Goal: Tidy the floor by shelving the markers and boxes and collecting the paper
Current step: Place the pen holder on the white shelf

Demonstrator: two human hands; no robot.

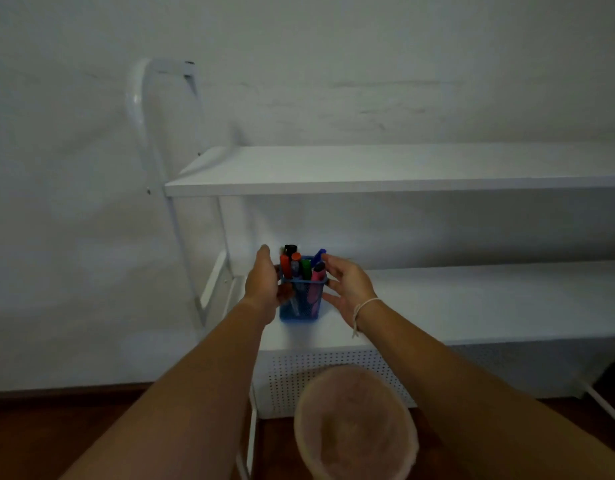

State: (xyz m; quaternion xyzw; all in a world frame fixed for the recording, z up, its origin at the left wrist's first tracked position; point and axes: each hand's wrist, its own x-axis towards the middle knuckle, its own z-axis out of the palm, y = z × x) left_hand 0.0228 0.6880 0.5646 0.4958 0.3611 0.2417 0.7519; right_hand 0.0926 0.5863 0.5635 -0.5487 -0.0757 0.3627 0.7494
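A blue mesh holder (300,308) stands at the left end of the white lower shelf (472,299). Several coloured markers (295,266) stick up out of it: orange, green, blue, pink and black. My left hand (262,282) grips the holder's left side, thumb up and fingers wrapped toward its front. On the right, my right hand (349,285) has spread, relaxed fingers at the holder's rim, and the thumb is apart from its wall. No boxes or paper are in view.
The white upper shelf (368,168) runs above, bare. A white tube frame (143,133) rises on the left against the wall. A round pinkish bin (354,427) stands on the brown floor (56,438), just in front of the shelf's perforated panel (333,363).
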